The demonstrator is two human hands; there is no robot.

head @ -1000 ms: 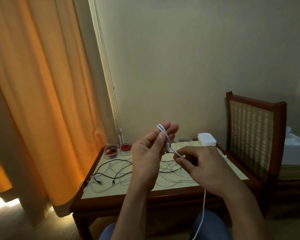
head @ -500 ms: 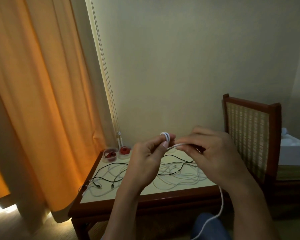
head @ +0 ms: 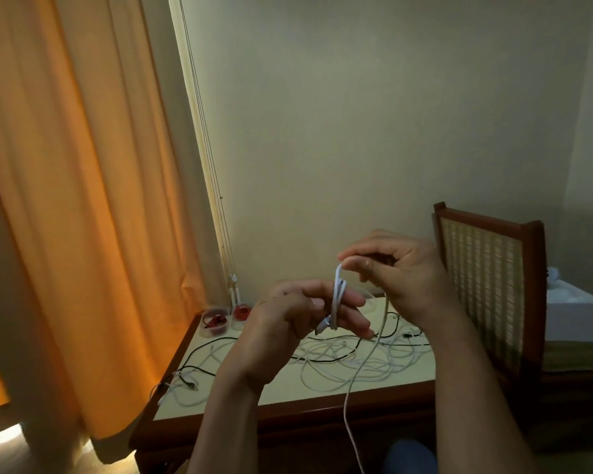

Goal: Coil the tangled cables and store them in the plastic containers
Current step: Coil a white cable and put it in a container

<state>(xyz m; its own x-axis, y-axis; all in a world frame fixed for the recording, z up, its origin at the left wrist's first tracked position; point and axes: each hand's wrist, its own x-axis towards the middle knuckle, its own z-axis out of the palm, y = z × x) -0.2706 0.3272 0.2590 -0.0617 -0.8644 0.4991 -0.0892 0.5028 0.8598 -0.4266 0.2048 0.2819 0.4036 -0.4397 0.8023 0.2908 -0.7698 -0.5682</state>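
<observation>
From the head view, the left hand (head: 288, 323) is held up above the worktop (head: 288, 388). A white cable (head: 338, 295) is looped round two of its fingers (head: 355, 299), which point out to the right and lie close together. The thumb seems to press the cable's end against them, but this is hard to see. The right hand (head: 411, 278) is just above and to the right. Its fingers (head: 356, 263) are curled and pinch the cable at the top of the loop. The rest of the cable hangs down from the right hand, past the worktop edge and toward the person's lap. Other cables (head: 339, 354), white and black, lie mixed up on the worktop. Two small tubs (head: 214, 321) with red things inside stand at the far left corner. The step looks like winding this one cable into a coil, with only a few turns made. Next, the right hand likely needs to bring the cable round the left fingers again, with the loops kept neat and not slipping off.
</observation>
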